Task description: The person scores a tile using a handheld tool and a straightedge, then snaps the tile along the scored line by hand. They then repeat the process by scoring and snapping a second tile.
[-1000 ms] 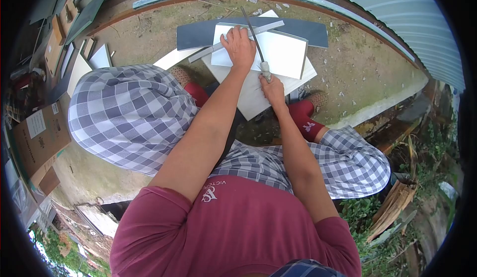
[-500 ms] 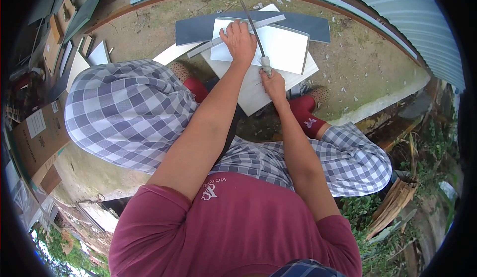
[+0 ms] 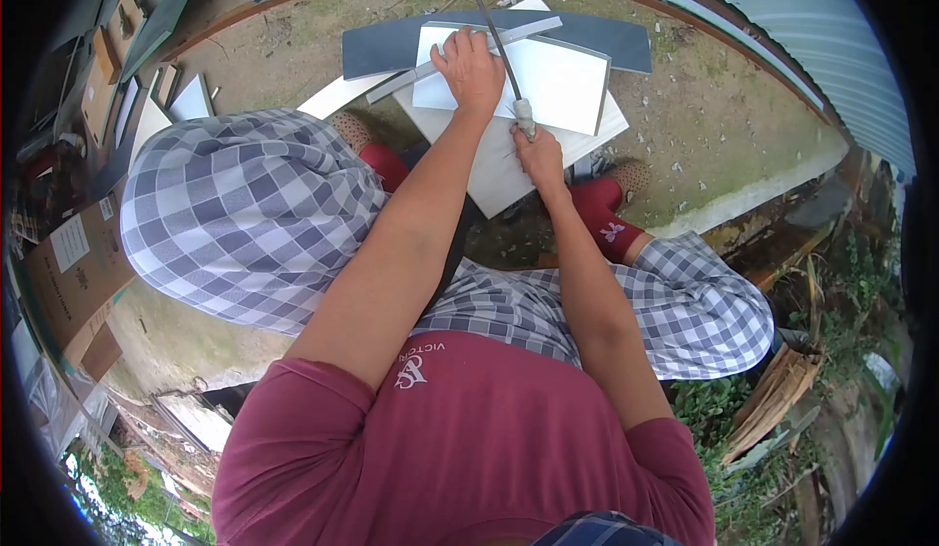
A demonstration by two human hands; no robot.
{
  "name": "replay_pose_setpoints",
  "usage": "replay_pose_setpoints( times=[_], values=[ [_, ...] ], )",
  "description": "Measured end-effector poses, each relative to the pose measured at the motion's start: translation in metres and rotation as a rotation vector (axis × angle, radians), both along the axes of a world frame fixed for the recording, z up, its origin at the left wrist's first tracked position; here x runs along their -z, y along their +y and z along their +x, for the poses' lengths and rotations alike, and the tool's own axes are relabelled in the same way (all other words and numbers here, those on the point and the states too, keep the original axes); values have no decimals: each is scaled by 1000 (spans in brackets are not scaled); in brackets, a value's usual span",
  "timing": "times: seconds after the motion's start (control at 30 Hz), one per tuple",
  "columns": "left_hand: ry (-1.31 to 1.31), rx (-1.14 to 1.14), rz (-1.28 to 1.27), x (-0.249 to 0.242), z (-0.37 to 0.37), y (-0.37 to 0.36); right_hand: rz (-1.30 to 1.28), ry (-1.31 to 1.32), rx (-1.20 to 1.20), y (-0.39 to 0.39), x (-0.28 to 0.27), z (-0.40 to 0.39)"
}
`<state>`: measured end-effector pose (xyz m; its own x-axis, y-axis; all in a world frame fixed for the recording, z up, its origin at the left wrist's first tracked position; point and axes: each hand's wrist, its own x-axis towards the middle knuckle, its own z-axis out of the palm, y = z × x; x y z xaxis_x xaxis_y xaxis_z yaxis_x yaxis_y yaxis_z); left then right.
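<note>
My left hand [image 3: 471,71] presses down with spread fingers on a grey metal straight bar [image 3: 533,29], covering its middle. The bar lies slantwise across a white panel [image 3: 562,81]. In my right hand [image 3: 539,158] is a long-bladed tool [image 3: 500,47] with a thin dark blade and a pale, wrapped-looking handle; its exact kind I cannot make out. The blade points away from me, over the panel beside my left hand. Beneath the white panel lie a dark grey board [image 3: 626,47] and a pale board [image 3: 494,182].
Both my feet, in red socks [image 3: 599,215], flank the boards on the concrete ground [image 3: 704,125]. Panel offcuts [image 3: 193,101] and a cardboard box [image 3: 73,267] stand at left. Corrugated sheeting [image 3: 831,52] borders the right, above split wood [image 3: 778,399] and plants.
The view has shifted slightly, so the boards sit a little higher. Both hands keep nearly the same places on the bar and the tool.
</note>
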<state>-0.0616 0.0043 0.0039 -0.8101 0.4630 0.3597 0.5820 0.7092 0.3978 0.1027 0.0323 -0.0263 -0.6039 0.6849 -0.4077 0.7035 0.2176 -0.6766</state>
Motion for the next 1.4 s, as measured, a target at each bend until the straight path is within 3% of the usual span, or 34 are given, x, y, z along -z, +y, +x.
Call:
replay_pose_setpoints(
  times=[0.13, 0.3, 0.47, 1.4],
  values=[
    [17, -1, 15, 0, -1, 2, -102, -29, 38, 0, -16, -2],
    [34, 6, 32, 5, -1, 2, -1, -17, 3, 1, -4, -1],
    [42, -5, 15, 7, -1, 3, -166, -86, 44, 3, -19, -3],
    [19, 4, 11, 4, -1, 2, -162, -63, 43, 3, -19, -4]
  ],
)
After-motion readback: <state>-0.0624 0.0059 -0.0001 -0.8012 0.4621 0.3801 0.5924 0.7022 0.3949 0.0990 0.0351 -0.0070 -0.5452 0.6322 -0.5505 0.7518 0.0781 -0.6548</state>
